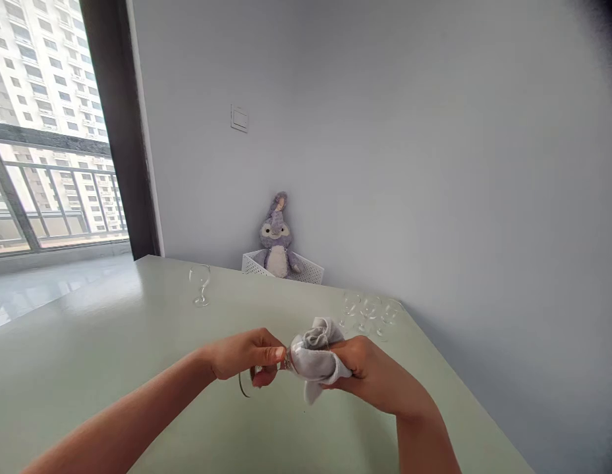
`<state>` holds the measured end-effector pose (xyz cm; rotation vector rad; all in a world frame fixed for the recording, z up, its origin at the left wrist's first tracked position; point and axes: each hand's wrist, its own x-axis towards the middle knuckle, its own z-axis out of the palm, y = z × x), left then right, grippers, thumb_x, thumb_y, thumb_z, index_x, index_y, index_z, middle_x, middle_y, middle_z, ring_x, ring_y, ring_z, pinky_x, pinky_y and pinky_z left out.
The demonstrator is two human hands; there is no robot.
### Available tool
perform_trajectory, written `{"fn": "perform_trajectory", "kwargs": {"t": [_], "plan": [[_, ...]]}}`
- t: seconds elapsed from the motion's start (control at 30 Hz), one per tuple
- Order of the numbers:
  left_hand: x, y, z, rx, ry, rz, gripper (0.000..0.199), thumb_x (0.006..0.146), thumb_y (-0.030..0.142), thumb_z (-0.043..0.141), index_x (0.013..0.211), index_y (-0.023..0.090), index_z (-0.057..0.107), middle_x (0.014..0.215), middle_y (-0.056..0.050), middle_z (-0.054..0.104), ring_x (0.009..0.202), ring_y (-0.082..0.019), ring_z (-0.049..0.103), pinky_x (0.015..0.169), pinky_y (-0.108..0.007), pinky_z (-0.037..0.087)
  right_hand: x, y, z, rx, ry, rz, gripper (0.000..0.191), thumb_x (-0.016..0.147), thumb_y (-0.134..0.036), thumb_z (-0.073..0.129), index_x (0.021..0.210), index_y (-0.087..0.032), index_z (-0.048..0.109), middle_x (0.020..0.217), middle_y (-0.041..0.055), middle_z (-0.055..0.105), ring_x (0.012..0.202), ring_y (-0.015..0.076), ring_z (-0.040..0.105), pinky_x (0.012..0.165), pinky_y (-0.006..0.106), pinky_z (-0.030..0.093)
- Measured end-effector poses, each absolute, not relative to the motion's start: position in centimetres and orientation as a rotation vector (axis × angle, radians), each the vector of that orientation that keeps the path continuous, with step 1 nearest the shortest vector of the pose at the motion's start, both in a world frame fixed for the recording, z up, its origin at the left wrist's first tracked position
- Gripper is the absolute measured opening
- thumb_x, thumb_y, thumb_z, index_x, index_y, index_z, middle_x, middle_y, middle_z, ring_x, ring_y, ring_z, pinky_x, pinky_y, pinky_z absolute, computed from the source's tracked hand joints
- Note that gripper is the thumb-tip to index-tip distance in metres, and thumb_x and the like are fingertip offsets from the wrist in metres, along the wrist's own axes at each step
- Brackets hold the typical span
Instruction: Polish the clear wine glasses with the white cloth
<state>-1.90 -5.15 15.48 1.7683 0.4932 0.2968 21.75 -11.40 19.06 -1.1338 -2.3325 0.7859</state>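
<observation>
- Wineglass, clear and tipped on its side, is held between a person's two bare hands at the lower center of the frame, above a pale green desk. Its foot points left, its bowl right.
- The left hand reaches in from the lower left, its grip pinching the stem between thumb and fingers.
- The right hand comes from the lower right, its grip closed on a light gray cloth bunched against the bowl; some of its fingers are hidden by the folds.
- Three clear stemmed glasses stand upright near one another on the desk, right of center, beyond the right hand.
- Another stemmed glass stands alone, upright, left of center near the desk's far edge.
- Beyond that edge, a purple-and-white plush toy sits in a white perforated basket against the gray wall.
- A light switch is mounted at upper center-left; a railing and high-rise building show at upper left.
</observation>
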Motion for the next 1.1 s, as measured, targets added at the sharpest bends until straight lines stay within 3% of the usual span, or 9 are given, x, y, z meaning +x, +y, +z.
{"fn": "perform_trajectory", "kwargs": {"t": [0.1,0.2,0.37,0.47,0.53,0.7,0.83,0.93,1.1], "plan": [[-2.6,-4.3,14.6,1.742,0.602,0.3,0.048,0.081,0.055,0.041,0.085,0.012,0.064,0.045,0.004,0.041,0.047,-0.009,0.037,0.05,-0.023,0.03,24.1,-11.2,19.3,-1.218,-2.28,0.629,0.027,0.083,-0.038,0.049,0.073,-0.018,0.065,0.067,-0.0012,0.06,0.064,0.0135,0.054,0.06,0.022,0.041],[-3.4,-3.0,13.9,1.81,0.856,0.423,0.048,0.079,0.056,0.041,0.086,0.014,0.064,0.046,0.005,0.039,0.046,-0.008,0.033,0.05,-0.022,0.03,25.5,-11.1,19.5,-1.388,-2.008,0.395,0.035,0.087,-0.043,0.039,0.086,-0.018,0.065,0.075,0.002,0.063,0.069,0.0182,0.057,0.061,0.027,0.044],[-3.0,-2.4,13.3,2.082,1.315,0.526,0.041,0.079,0.052,0.041,0.089,0.019,0.063,0.049,0.004,0.045,0.044,-0.009,0.037,0.046,-0.022,0.026,21.4,-11.2,18.5,-1.232,-2.18,-0.055,0.047,0.084,-0.047,0.045,0.124,-0.024,0.047,0.126,0.007,0.051,0.112,0.0284,0.046,0.093,0.043,0.036],[-2.1,-3.6,13.1,2.458,1.412,0.607,0.026,0.081,0.038,0.044,0.089,0.022,0.063,0.053,0.002,0.051,0.051,-0.012,0.046,0.05,-0.023,0.027,17.5,-10.3,16.7,-1.14,-2.339,-0.193,0.041,0.086,-0.043,0.042,0.122,-0.025,0.05,0.132,0.005,0.046,0.12,0.0281,0.039,0.101,0.049,0.024],[-1.8,-4.5,12.9,2.707,1.428,0.666,0.023,0.083,0.03,0.043,0.092,0.021,0.061,0.055,0.0,0.055,0.053,-0.014,0.048,0.053,-0.025,0.028,15.9,-9.3,15.5,-1.147,-2.283,-0.196,0.035,0.089,-0.034,0.038,0.119,-0.023,0.053,0.127,0.0047,0.051,0.116,0.0254,0.043,0.1,0.047,0.026],[-2.2,-5.2,12.7,3.123,1.157,0.741,0.024,0.087,0.026,0.041,0.104,0.017,0.055,0.058,-0.002,0.057,0.056,-0.016,0.052,0.057,-0.028,0.03,16.0,-7.3,14.2,-1.143,-1.961,0.114,0.031,0.089,-0.027,0.037,0.093,-0.018,0.066,0.097,0.007,0.066,0.09,0.0193,0.058,0.083,0.033,0.04],[-2.2,-5.1,11.8,3.198,0.832,0.731,0.024,0.086,0.028,0.044,0.105,0.019,0.055,0.058,-0.002,0.057,0.058,-0.016,0.052,0.058,-0.029,0.032,17.4,-6.7,14.4,-1.158,-1.777,0.851,0.034,0.085,-0.039,0.042,0.085,-0.016,0.067,0.076,0.0048,0.065,0.068,0.0161,0.058,0.062,0.026,0.042],[-1.6,-5.1,10.4,3.005,0.828,0.752,0.025,0.084,0.032,0.048,0.106,0.022,0.056,0.058,0.0,0.057,0.057,-0.015,0.052,0.06,-0.028,0.034,17.9,-6.2,14.5,-1.028,-1.511,1.305,0.032,0.081,-0.042,0.048,0.087,-0.016,0.064,0.084,0.0057,0.065,0.068,0.0152,0.057,0.059,0.025,0.042],[-0.5,-5.1,8.3,2.415,1.036,0.83,0.024,0.077,0.034,0.056,0.097,0.023,0.063,0.059,0.002,0.059,0.057,-0.012,0.051,0.059,-0.024,0.036,18.7,-4.3,12.9,-0.782,-1.03,1.539,0.015,0.069,-0.03,0.061,0.079,-0.018,0.059,0.094,0.0071,0.065,0.076,0.0184,0.059,0.065,0.03,0.045]]}}
